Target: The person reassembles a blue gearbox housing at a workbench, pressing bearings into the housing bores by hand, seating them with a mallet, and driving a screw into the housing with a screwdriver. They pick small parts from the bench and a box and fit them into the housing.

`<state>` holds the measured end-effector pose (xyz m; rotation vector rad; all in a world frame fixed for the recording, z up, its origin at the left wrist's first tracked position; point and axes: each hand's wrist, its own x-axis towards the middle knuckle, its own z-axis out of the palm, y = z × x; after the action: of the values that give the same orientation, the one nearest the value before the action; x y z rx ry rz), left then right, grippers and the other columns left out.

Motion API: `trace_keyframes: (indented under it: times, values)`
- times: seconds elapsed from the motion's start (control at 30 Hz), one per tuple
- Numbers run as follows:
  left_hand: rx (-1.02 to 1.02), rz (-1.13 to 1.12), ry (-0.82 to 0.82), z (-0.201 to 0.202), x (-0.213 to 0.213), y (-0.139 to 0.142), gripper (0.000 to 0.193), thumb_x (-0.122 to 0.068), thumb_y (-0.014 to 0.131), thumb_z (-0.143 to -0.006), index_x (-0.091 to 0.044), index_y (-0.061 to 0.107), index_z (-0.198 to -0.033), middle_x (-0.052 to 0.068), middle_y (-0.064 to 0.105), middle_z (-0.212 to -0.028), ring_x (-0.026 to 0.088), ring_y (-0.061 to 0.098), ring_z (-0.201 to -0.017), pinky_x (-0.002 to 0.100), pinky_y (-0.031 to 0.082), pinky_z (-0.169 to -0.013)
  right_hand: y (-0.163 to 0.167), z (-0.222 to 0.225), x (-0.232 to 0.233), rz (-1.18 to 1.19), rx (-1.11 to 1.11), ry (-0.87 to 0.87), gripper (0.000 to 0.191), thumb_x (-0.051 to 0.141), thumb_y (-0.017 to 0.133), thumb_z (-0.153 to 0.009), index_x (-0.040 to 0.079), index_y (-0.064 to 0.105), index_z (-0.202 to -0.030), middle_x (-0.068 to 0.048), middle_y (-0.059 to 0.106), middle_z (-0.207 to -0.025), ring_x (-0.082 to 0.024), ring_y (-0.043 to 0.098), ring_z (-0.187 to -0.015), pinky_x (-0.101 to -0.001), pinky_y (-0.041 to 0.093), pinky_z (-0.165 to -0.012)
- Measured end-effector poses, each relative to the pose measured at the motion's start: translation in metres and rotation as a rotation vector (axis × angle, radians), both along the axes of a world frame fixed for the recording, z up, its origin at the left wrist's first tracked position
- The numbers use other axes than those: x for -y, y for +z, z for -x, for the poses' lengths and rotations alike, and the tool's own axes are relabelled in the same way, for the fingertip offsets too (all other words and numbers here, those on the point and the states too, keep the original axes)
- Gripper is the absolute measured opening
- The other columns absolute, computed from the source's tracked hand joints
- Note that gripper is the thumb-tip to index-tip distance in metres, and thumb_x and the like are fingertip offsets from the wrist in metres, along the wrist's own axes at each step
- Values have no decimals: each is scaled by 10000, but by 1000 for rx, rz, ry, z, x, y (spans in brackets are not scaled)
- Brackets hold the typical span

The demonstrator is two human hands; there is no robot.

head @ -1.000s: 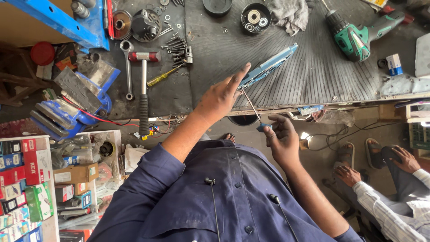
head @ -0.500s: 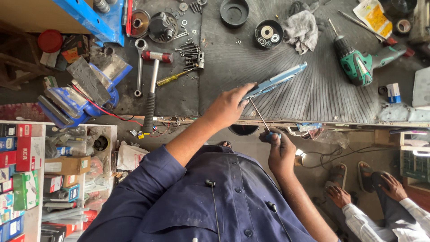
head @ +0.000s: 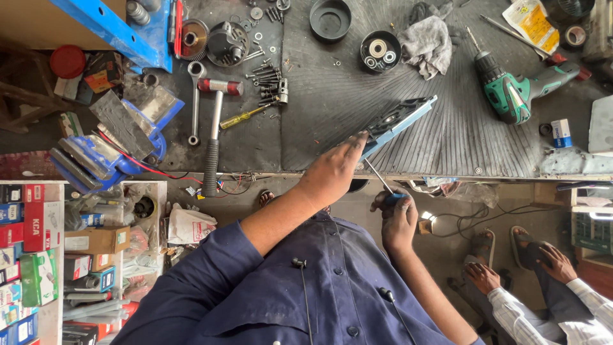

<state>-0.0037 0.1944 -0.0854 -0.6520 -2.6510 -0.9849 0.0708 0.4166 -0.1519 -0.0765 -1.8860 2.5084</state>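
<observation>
My left hand (head: 335,169) is closed on the near end of a flat blue housing plate (head: 401,120), fingers wrapped over its lower corner, so that the plate stands tilted on edge at the front of the table (head: 332,121). My right hand (head: 397,217) is clenched around the blue handle of a screwdriver (head: 383,182); its thin shaft slants up and to the left, and its tip meets the plate just beside my left hand. Both hands sit at the table's front edge, the right one below it.

Beyond the plate, a ribbed black mat (head: 447,128) covers the table. On it lie a green cordless drill (head: 514,89) to the right, a grey rag (head: 426,41) farther back, a black round cup of bearings (head: 379,51) just beside the rag, and an empty black round lid (head: 330,18).

To the left, off the mat, are a yellow-handled screwdriver (head: 246,116), a hammer with a red-and-chrome head (head: 214,134), a ring spanner (head: 195,102) and a scatter of bolts (head: 265,73). Farther left, a blue bench vise (head: 105,150) is at the table's corner. Cartons on shelves (head: 32,243) are at lower left.

At lower right, another person's hands (head: 517,268) rest on their feet, well apart from my own.
</observation>
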Motion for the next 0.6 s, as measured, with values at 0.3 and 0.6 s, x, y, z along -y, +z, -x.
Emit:
trace_keyframes:
  times: [0.3, 0.6]
  values:
    - [0, -4, -16, 6, 3, 6, 555, 20, 483, -999, 83, 316, -1524, 328, 592, -1371, 439, 661, -1209, 436, 591, -974, 12, 9, -5, 365, 301, 4, 559, 461, 377, -1143, -63, 573, -1137, -134, 582, -807, -258, 589, -734, -423, 520, -685]
    - [235, -242, -34, 18, 25, 14, 549, -113, 619, -1012, -61, 411, -1518, 239, 679, -1226, 426, 688, -1048, 471, 588, -855, 56, 20, 5, -534, -29, 72, 417, 150, 512, -1077, -20, 467, -1456, -142, 711, -1113, -231, 702, -1056, -350, 535, -972]
